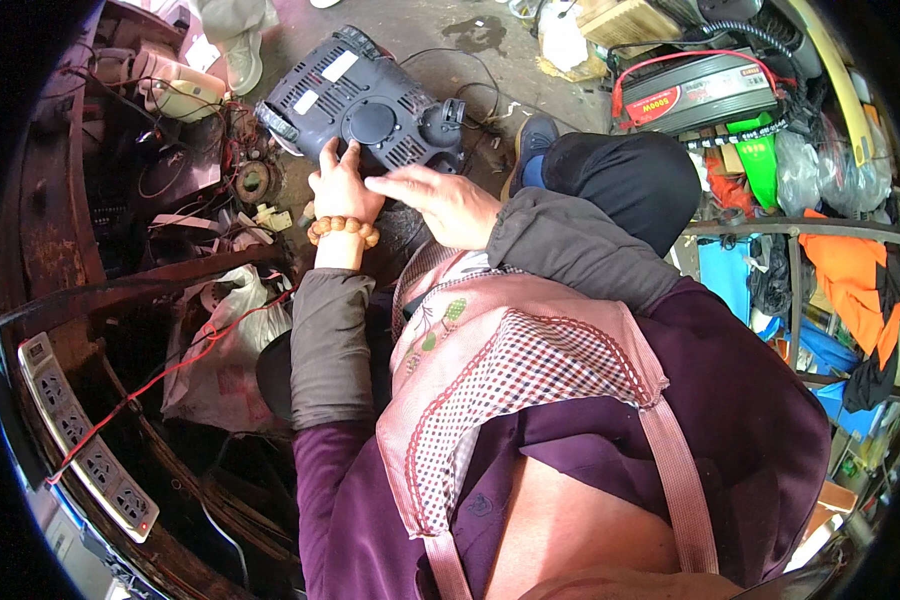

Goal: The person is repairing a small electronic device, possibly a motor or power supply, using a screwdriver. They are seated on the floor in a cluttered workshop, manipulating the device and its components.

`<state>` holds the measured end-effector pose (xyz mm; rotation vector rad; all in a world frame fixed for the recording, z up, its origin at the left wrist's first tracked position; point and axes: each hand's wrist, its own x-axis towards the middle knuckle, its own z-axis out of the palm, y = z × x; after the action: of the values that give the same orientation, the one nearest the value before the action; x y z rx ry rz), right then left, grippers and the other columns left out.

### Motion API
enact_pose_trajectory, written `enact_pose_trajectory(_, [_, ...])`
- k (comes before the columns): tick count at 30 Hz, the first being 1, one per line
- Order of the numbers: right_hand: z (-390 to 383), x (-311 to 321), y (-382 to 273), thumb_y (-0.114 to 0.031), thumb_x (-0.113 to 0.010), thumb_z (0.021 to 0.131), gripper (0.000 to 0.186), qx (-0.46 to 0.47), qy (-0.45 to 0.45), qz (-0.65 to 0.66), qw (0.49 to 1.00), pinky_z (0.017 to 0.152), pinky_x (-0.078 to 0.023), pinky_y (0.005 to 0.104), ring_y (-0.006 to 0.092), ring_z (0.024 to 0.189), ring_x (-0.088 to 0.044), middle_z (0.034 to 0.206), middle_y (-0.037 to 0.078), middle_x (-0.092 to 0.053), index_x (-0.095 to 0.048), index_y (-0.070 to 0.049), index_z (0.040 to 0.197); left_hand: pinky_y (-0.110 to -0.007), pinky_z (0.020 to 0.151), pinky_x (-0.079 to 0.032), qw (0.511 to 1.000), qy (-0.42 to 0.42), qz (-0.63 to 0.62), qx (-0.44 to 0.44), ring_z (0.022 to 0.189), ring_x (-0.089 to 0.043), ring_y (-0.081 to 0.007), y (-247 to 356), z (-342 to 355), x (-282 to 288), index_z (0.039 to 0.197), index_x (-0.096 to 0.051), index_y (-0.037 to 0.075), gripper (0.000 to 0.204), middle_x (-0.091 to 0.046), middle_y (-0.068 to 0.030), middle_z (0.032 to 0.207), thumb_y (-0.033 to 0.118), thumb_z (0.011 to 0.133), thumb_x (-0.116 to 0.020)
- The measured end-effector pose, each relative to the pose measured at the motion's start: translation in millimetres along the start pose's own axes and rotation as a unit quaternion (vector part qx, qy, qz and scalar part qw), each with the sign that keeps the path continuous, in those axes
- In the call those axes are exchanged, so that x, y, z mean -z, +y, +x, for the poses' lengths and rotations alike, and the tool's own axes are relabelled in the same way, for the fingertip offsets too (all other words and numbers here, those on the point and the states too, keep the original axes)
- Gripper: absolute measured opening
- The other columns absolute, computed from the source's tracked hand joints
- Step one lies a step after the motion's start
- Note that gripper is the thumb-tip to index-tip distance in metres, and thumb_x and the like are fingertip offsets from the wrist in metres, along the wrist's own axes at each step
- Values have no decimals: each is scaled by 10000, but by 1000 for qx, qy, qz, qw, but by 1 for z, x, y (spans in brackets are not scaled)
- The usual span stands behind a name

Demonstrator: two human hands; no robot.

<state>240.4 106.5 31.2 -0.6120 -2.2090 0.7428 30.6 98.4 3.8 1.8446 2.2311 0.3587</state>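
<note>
A dark grey plastic appliance housing point(373, 123) with vent slots, a round centre and two white labels lies on the floor ahead of me. My left hand point(345, 193), with a beaded bracelet point(343, 232) at its wrist, reaches to the near edge of the housing. Two of its fingers are stretched out and apart at that edge; the others are partly hidden. My right hand point(448, 205) hovers just right of the left one, fingers straight and flat, pointing left. Nothing shows in its grasp.
Left lie tangled wires, a white plastic part point(180, 88) and a wire spool point(254, 181). A power strip point(88, 440) and a plastic bag point(232, 345) are nearer. A boxy inverter point(700, 92) stands far right, above a metal rack point(800, 230) with cloths and bags.
</note>
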Motion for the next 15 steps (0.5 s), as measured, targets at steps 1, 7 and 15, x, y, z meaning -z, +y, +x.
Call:
enact_pose_trajectory(1, [-2,3,-6,-74,-716,952,679,-50,-56,-20,997,881,-611,483,347,1024,-711,1112,112,-648,-528,-217,1588,-535,1094,-512,1000,12,-5,-4,1264,-592,-503,-4,0,-4,1472,-661,141,680,-502,-185,1600,350,839,-793])
enact_pose_trajectory(7, [0,4,-8,-63,-713,936,635,58,4,-117,991,971,-583,434,346,1076,-685,1163,141,-650,-566,-163,1546,-526,1098,-506,1000,-2,-6,3,1274,-588,-498,-8,0,-7,1475,-656,136,705,-489,-189,1610,358,824,-810])
enact_pose_trajectory(15, [-4,5,-12,-128,-740,920,698,-65,-59,-109,990,951,-580,485,345,1031,-674,1054,116,-612,-533,-234,1578,-538,1091,-519,1000,5,-21,2,1264,-584,-514,-7,-2,-9,1472,-657,127,721,-480,-194,1614,386,816,-808])
